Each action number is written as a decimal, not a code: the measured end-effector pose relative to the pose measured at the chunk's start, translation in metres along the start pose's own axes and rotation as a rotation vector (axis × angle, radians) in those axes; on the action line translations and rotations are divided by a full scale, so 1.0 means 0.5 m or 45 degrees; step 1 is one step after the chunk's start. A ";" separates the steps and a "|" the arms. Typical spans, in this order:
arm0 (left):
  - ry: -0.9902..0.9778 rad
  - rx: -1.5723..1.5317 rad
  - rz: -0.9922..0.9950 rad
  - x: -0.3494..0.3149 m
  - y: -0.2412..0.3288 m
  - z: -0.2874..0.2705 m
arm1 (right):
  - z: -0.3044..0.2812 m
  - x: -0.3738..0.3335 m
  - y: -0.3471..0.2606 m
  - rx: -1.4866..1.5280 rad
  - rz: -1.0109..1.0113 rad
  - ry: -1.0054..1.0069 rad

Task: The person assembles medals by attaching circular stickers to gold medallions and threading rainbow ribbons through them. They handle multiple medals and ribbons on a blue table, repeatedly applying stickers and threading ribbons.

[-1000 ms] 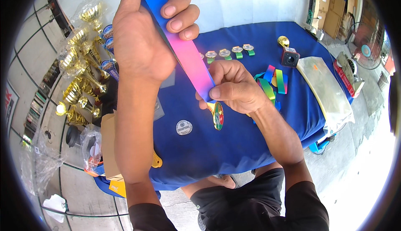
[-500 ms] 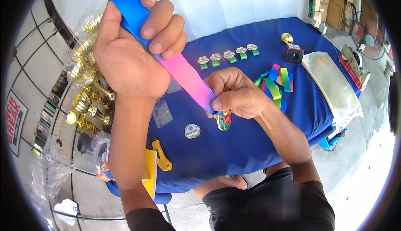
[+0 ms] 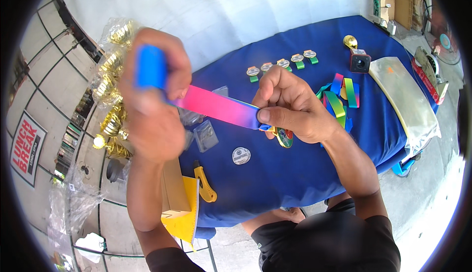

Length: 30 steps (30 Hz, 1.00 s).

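My left hand (image 3: 160, 132), blurred by motion, is closed around the blue end of a ribbon. That ribbon (image 3: 219, 108) turns pink along its length and stretches taut across to my right hand (image 3: 307, 110). Thumb and fingers of my right hand pinch its other end, just above a gold-rimmed medal (image 3: 284, 137) with red and green on its face. The medal hangs below my right fingers, partly covered by them. Beneath the ribbon, a round silver-grey disc (image 3: 241, 156) lies on the blue tablecloth (image 3: 275, 178).
Medals with green ribbons (image 3: 283, 63) form a row at the back. Coloured ribbons (image 3: 337, 106), a small trophy (image 3: 360, 60) and clear plastic sleeves (image 3: 405, 102) lie right. Nearer left are a clear case (image 3: 205, 136), a yellow utility knife (image 3: 205, 186), a cardboard box (image 3: 173, 191) and gold trophies (image 3: 110, 87).
My left hand has come down and turned over, with the blue ribbon end now over its fingers. The ribbon slopes less steeply. My right hand keeps its pinch, and the view has shifted.
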<state>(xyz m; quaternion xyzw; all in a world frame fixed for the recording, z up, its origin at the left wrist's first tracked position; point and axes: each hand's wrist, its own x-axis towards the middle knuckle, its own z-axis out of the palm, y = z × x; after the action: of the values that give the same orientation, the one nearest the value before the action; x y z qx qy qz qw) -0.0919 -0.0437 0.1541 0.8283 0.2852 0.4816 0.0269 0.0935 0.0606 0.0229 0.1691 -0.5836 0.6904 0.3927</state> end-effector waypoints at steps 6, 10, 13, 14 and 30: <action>-0.441 1.230 0.358 -0.028 -0.008 0.033 | 0.002 -0.009 -0.007 -0.113 0.030 0.038; -0.513 1.397 0.362 -0.041 -0.020 0.031 | 0.003 -0.007 -0.002 -0.103 -0.006 0.056; -0.400 1.504 0.580 -0.049 -0.042 0.032 | 0.003 -0.006 -0.001 -0.094 0.024 0.076; -0.397 1.534 0.576 -0.054 -0.045 0.032 | 0.003 -0.006 -0.001 -0.078 0.042 0.089; -0.519 1.329 0.221 -0.100 -0.074 -0.030 | -0.012 -0.012 0.001 -0.060 0.125 0.020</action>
<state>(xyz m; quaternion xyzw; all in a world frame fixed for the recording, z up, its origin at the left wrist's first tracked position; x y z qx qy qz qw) -0.1391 -0.0410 0.1113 0.8283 0.4053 0.1076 -0.3715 0.0983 0.0643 0.0167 0.1254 -0.6041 0.6963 0.3668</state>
